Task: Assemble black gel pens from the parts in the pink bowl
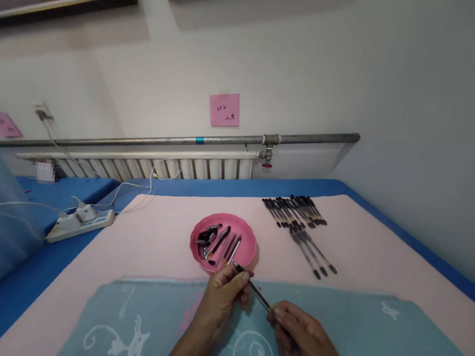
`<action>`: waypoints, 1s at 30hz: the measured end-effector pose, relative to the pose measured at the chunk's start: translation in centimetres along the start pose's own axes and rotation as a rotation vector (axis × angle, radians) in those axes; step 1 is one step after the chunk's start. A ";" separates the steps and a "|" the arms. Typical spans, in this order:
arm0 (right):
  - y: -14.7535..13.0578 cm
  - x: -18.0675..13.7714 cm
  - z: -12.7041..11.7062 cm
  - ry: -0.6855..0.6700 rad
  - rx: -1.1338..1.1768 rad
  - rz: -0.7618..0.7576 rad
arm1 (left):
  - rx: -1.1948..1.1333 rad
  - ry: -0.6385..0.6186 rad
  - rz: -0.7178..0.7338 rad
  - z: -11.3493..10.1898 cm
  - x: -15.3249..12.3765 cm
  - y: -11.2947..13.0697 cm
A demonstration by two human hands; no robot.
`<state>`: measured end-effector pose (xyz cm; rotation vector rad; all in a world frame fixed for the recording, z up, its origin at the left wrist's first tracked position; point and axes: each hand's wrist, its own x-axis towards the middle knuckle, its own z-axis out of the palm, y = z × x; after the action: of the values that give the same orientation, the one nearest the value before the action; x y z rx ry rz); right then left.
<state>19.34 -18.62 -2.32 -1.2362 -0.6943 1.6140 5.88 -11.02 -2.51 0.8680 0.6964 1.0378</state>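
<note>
Over the teal cloth (317,307) I hold one slim dark pen (259,296) slantwise between both hands. My left hand (227,291) pinches its upper end, where a pale tip shows past the fingers. My right hand (299,336) is closed round the lower end and hides it. Just beyond my left hand sits a round pink bowl (248,248) with black caps, clear tubes and thin sticks in it. To the right of the bowl, dark-capped pens (293,212) lie side by side in a row. Several more pens (312,252) lie slanted in front of that row.
A pink sheet (159,220) covers the blue-edged table. A white power strip (81,226) with plugs and cables lies at the left edge. Behind are a radiator (204,168), a metal pipe (147,141) with a valve, and a pink note (224,109) on the wall.
</note>
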 end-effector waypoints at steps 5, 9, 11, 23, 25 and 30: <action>0.5 0.3 -0.1 -0.045 0.046 0.010 | -0.114 0.039 0.032 -0.2 0.2 1.0; 0.7 0.4 -0.2 -0.056 0.066 -0.001 | -0.195 0.098 0.046 -0.6 0.5 1.5; 0.6 0.5 -0.2 -0.067 0.059 0.014 | -0.207 0.099 0.038 -0.6 0.5 1.5; 0.7 0.5 0.1 -0.043 0.003 -0.007 | -0.266 0.099 0.025 -0.4 0.4 1.5; 0.8 0.8 0.1 -0.032 -0.053 -0.019 | -0.240 0.131 0.031 -0.6 0.6 1.3; 1.0 1.1 -0.1 -0.033 -0.074 0.009 | -0.211 0.184 0.003 -0.7 0.8 1.4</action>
<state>19.04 -18.00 -3.70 -1.2695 -0.7762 1.6322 4.96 -9.76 -1.74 0.5958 0.7246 1.1805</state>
